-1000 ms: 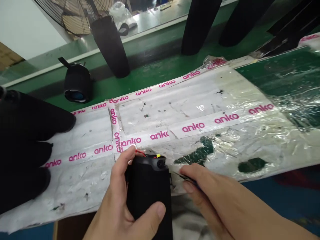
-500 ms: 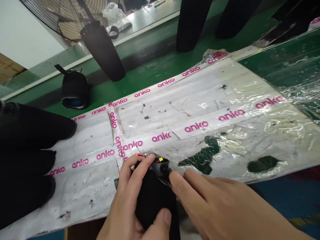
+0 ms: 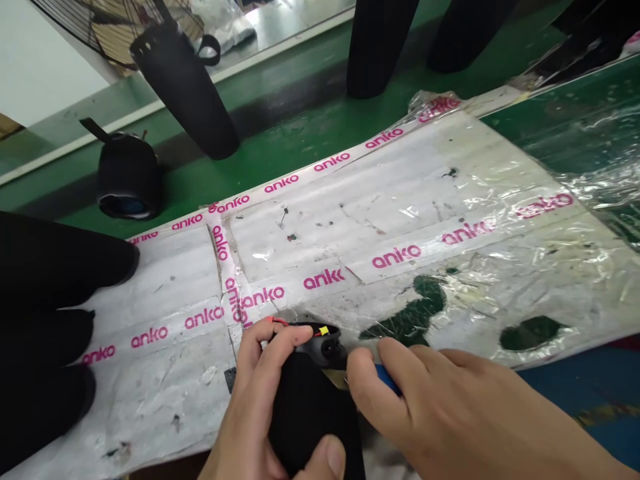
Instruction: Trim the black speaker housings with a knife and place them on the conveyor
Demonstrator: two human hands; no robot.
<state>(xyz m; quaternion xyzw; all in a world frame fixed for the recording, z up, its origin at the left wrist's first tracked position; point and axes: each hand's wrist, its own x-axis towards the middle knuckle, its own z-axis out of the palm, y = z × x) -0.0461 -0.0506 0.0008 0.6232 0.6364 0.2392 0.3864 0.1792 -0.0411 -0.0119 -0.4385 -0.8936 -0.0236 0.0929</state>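
My left hand (image 3: 260, 407) is wrapped round a black fabric-covered cylinder (image 3: 310, 407), which looks like a portable speaker. Its open end has a dark plastic rim (image 3: 330, 350), where a small yellow connector (image 3: 323, 331) and thin red wire show beside my fingertips. My right hand (image 3: 440, 393) is closed on a blue-handled tool (image 3: 387, 380), mostly hidden by the fingers. A flat, thin piece (image 3: 337, 379), seemingly the tool's blade, lies against the cylinder just below the rim. The tool's exact kind cannot be made out.
Several black cylinders (image 3: 55, 267) lie at the left on the plastic-covered work surface (image 3: 320, 213). Behind it, on the green bench (image 3: 290, 137), stand a tall black cylinder with a loop (image 3: 187, 93), a shorter one (image 3: 127, 177) and others. A fan (image 3: 90, 27) is at the back left.
My right hand has moved slightly right and away from the rim, so the blue handle now shows. My left hand keeps its hold on the cylinder. The view has shifted a little.
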